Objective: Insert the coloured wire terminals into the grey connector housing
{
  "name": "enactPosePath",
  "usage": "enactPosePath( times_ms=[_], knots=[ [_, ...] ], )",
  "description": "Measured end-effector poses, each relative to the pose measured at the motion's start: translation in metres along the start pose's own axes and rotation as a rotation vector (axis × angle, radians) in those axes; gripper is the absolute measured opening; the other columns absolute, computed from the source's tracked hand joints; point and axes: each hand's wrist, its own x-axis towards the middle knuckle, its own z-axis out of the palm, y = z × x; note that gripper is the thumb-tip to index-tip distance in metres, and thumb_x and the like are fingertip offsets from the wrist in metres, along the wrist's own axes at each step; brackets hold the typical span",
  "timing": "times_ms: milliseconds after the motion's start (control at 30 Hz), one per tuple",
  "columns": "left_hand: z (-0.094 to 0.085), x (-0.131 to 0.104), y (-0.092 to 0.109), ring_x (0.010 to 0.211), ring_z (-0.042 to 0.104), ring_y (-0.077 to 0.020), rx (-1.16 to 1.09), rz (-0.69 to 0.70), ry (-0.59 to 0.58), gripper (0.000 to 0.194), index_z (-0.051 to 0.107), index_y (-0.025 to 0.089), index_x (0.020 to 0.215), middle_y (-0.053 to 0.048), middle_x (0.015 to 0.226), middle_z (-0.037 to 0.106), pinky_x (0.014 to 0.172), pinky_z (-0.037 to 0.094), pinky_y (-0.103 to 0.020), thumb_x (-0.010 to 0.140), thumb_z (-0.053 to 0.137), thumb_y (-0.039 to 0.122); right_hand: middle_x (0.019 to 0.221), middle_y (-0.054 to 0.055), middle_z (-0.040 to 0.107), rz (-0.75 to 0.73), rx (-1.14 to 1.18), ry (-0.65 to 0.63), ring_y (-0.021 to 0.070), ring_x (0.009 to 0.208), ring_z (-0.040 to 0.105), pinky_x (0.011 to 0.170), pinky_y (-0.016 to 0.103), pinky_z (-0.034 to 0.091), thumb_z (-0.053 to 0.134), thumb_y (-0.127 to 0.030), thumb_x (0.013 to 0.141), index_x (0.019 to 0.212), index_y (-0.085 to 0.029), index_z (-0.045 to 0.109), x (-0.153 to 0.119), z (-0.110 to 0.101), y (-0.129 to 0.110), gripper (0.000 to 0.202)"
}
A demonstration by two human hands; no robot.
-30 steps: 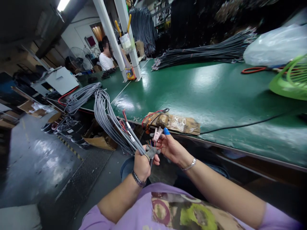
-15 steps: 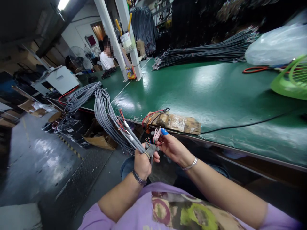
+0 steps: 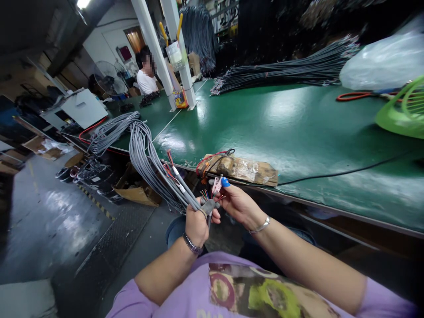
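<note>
My left hand (image 3: 198, 225) is closed round several grey cables (image 3: 189, 199), its thumb wrapped in a grey covering. From one cable end beside that thumb, thin coloured wires (image 3: 206, 194) fan out. My right hand (image 3: 239, 204) meets it from the right, with blue tape or a cover on one fingertip. Between its fingers is a small pale pink clip-like piece (image 3: 216, 185), close against the wires; its exact kind is unclear. Other cable ends with bared red and blue wires (image 3: 169, 170) stick up past my left hand.
A wooden block (image 3: 247, 170) with red and black leads sits at the green bench's (image 3: 238, 119) front edge. Looped grey cables (image 3: 141, 143) hang over that edge. Black cables (image 3: 274, 73), a plastic bag (image 3: 371, 64) and a green basket (image 3: 404, 115) lie farther back. A person (image 3: 146, 79) sits beyond the posts.
Both hands stay almost in place on the cable end and wires. The pink piece has shifted very slightly to the left; the view has moved a little.
</note>
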Motion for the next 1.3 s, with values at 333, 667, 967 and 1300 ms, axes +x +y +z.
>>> enactPosePath(
  times_ms=[333,667,967,1300],
  knots=[
    [0.0,0.001,-0.001,0.034,0.049,-0.008,0.021,-0.007,0.006,0.029,0.055,0.014,0.057,0.0,0.044,0.058,0.035,0.039,-0.018,0.067,0.07,0.037,0.059,-0.001,0.056,0.009,-0.004,0.023,0.0101,0.056,0.047,0.058,0.025,0.042,0.079,-0.047,0.063,0.068,-0.016,0.065,-0.002,0.002,0.0,0.035],
    [-0.006,-0.01,-0.004,0.038,0.051,-0.0081,-0.023,0.027,0.004,0.03,0.059,0.013,0.065,0.001,0.047,0.058,0.038,0.042,-0.017,0.068,0.071,0.04,0.073,0.002,0.063,0.139,0.047,-0.053,0.0116,0.059,0.052,0.055,0.025,0.046,0.059,-0.055,0.079,0.081,-0.018,0.066,-0.005,0.0,-0.007,0.039],
    [-0.002,-0.008,0.0,0.04,0.051,-0.0076,-0.039,0.049,0.043,0.027,0.059,0.014,0.064,0.0,0.048,0.059,0.039,0.042,-0.017,0.068,0.07,0.038,0.068,0.0,0.062,0.057,-0.015,-0.015,0.009,0.058,0.053,0.056,0.022,0.048,0.067,-0.044,0.077,0.076,-0.017,0.065,-0.008,0.001,-0.007,0.027],
    [0.003,-0.002,0.0,0.041,0.052,-0.008,-0.023,0.056,0.039,0.023,0.059,0.013,0.064,0.001,0.049,0.058,0.04,0.043,-0.018,0.068,0.07,0.034,0.071,0.002,0.066,0.087,-0.004,0.037,0.0119,0.065,0.059,0.061,0.024,0.05,0.072,-0.035,0.073,0.078,-0.016,0.067,-0.005,-0.001,-0.011,0.021]
  ],
)
